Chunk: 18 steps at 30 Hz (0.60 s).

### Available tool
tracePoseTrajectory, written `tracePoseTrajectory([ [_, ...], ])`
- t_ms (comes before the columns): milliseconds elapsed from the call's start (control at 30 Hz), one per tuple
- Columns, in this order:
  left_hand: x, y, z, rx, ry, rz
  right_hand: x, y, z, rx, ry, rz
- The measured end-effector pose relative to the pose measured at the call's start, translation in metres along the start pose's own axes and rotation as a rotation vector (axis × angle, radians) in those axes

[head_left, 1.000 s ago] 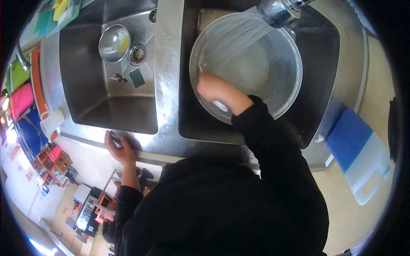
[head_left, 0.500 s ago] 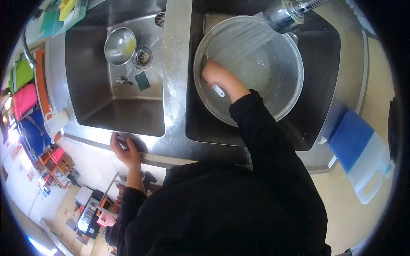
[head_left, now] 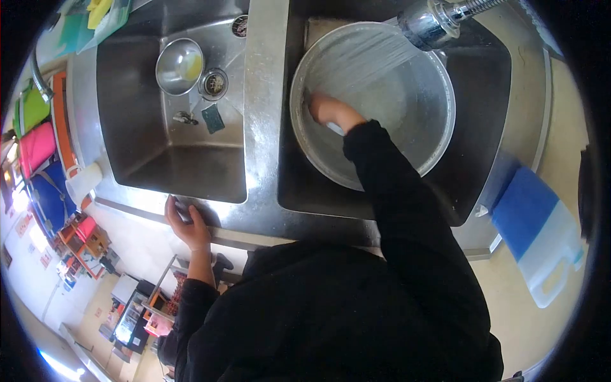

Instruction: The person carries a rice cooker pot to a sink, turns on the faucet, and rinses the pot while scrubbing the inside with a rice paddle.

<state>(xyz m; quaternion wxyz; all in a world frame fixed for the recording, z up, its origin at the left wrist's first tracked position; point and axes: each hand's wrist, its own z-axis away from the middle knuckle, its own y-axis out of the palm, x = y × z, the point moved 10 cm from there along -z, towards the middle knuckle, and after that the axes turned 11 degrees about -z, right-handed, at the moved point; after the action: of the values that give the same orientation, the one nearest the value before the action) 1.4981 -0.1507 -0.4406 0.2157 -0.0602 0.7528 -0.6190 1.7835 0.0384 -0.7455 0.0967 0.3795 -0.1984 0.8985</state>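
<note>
A large round metal pot (head_left: 439, 143) stands in the right sink, and a shower tap (head_left: 426, 25) sprays water into it. My right hand (head_left: 331, 111) is inside the pot near its left wall, with fingers closed round a white-handled thing (head_left: 335, 128); its other end is hidden. My left hand (head_left: 188, 224) rests at the front edge of the steel counter (head_left: 261, 165), below the left sink, thumb and fingers apart, holding nothing visible.
In the left sink (head_left: 184, 165) are a metal bowl (head_left: 175, 67), a drain strainer (head_left: 213, 84), a dark green scouring pad (head_left: 212, 119) and a small metal piece (head_left: 185, 118). A white cup (head_left: 83, 183) stands left; a blue and white plastic container (head_left: 531, 219) stands right.
My right hand has shifted slightly up and right inside the pot, and the white handle has moved with it. My left hand stays in place.
</note>
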Motion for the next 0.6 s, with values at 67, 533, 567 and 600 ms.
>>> tracePoseTrajectory([
  [67, 0.0, 0.003, 0.002, 0.013, -0.001, -0.019, 0.03, -0.011, 0.057, -0.098, 0.056, -0.085],
  [533, -0.002, 0.003, 0.001, 0.045, -0.038, -0.055, 0.062, -0.021, 0.095, -0.171, 0.185, -0.159],
  [567, -0.001, 0.004, 0.002, 0.035, -0.043, -0.016, 0.041, -0.009, 0.07, -0.179, 0.165, -0.105],
  [600, 0.002, 0.005, 0.004, 0.028, -0.044, 0.018, 0.033, -0.003, 0.056, -0.187, 0.143, -0.058],
])
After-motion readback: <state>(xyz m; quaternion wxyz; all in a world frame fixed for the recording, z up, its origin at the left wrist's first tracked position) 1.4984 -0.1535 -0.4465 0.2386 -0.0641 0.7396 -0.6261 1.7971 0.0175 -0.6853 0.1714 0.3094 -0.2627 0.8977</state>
